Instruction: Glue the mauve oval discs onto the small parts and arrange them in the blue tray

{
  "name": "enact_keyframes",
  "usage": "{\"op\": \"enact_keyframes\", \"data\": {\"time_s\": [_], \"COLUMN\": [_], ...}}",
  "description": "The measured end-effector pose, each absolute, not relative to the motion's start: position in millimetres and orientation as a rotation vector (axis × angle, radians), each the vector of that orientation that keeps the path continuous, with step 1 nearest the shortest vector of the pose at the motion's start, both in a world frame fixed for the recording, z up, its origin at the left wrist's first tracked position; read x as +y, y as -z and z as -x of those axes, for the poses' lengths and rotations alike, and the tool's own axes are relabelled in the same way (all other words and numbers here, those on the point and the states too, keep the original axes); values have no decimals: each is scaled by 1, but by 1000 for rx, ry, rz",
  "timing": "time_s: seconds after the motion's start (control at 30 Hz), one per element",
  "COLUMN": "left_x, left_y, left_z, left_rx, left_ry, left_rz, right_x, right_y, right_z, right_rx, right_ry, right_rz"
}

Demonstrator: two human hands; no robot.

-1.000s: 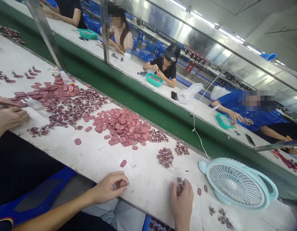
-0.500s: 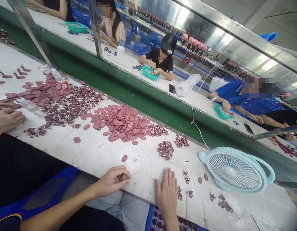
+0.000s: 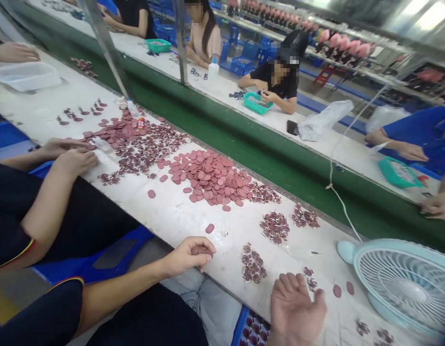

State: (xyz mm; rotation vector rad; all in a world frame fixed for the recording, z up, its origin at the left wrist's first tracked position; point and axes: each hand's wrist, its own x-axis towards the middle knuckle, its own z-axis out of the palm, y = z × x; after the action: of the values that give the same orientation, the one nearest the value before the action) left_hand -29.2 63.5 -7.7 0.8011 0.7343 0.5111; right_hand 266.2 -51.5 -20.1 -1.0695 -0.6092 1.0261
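Observation:
My left hand (image 3: 194, 254) is at the table's front edge, fingers loosely curled and thumb apart, with nothing visible in it. A single dull-red oval disc (image 3: 210, 228) lies just beyond it. My right hand (image 3: 298, 307) is turned palm up near the front edge, its fingers bent, thumb spread and palm bare. To its left is a loose cluster of small brown-red and silvery parts (image 3: 253, 264), too small to name. A few similar pieces (image 3: 309, 279) lie just behind its fingers, and two ovals (image 3: 337, 290) sit to the right.
A big heap of red ovals (image 3: 208, 175) covers the table middle, with piles of small parts (image 3: 275, 227) alongside. A light-blue fan (image 3: 406, 283) stands at right. At left, a neighbour's hands (image 3: 74, 161) work near a clear bottle (image 3: 103, 145). Co-workers sit beyond the green belt (image 3: 215, 134).
My right hand has turned from flat, palm down, to palm up. A cluster of small parts now lies left of it on formerly bare table. The camera view has swung left.

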Motion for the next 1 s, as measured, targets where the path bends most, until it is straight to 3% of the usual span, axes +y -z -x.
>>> {"op": "enact_keyframes", "data": {"time_s": [0.1,0.23,0.5,0.67,0.83,1.0], "left_x": [58,49,56,59,61,62], "left_y": [5,1,-15,-9,-2,-5], "left_z": [19,5,-1,-3,-6,-8], "left_rx": [717,675,600,584,639,643], "left_ry": [-479,-409,-280,-273,-264,-286], "left_rz": [-692,-587,-454,-412,-370,-379], "right_x": [-26,13,2,-12,9,29], "right_y": [33,53,29,41,59,30], "right_z": [-302,-324,-322,-305,-325,-325], "right_rx": [-252,108,315,456,540,649], "right_ry": [-1499,-1724,-1674,-1625,-1663,-1799], "right_rz": [277,-446,-400,-392,-603,-946]}}
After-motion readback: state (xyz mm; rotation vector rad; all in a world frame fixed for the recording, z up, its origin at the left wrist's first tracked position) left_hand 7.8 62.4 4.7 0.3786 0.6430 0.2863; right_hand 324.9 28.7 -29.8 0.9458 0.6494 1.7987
